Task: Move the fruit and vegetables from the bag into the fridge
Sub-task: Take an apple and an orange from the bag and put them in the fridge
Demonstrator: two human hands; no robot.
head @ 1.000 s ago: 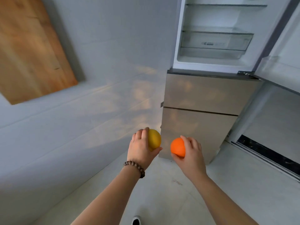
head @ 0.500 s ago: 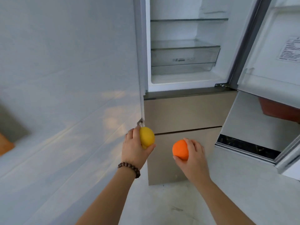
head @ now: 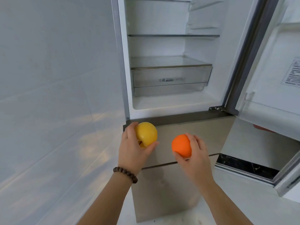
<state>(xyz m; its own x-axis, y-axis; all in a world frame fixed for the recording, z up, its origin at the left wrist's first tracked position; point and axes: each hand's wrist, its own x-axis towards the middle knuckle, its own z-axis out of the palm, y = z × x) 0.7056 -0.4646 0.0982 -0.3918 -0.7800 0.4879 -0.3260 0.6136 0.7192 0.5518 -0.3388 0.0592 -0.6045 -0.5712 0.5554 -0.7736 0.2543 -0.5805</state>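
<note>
Head view: left grip (head: 131, 148) holds yellow apple (head: 146, 133), right grip (head: 194, 153) orange (head: 181, 146), fingers partly hidden.

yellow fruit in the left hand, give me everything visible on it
The yellow fruit is round, smooth and slightly glossy, apple-like, with a brownish stem dimple facing down toward the palm. It looks whole and unbruised. The left hand grips it from the left, fingers over its top and thumb under its lower right. It is held in the air before the fridge, below the open compartment, touching nothing else.
</note>
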